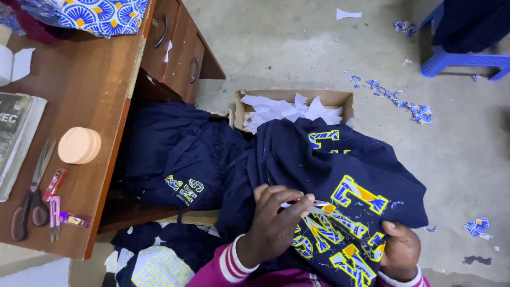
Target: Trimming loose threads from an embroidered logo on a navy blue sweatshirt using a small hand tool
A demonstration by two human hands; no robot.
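While navy garment lies draped under both hands, left hand pinches small snips shut-fingered over yellow-blue lettering; right hand grips fabric edge, fingers curled. Cardboard box beyond hands.

A small tailoring workshop. The wooden worktop is the landmark: on it lie scissors, small thread snips, a round pink tin and a book, with patterned blue cloth at its far edge. Under and beside it navy garments with stitched yellow-and-blue letters are heaped. Just beyond them a cardboard box holds white paper offcuts, and cloth scraps litter the bare concrete floor farther out.
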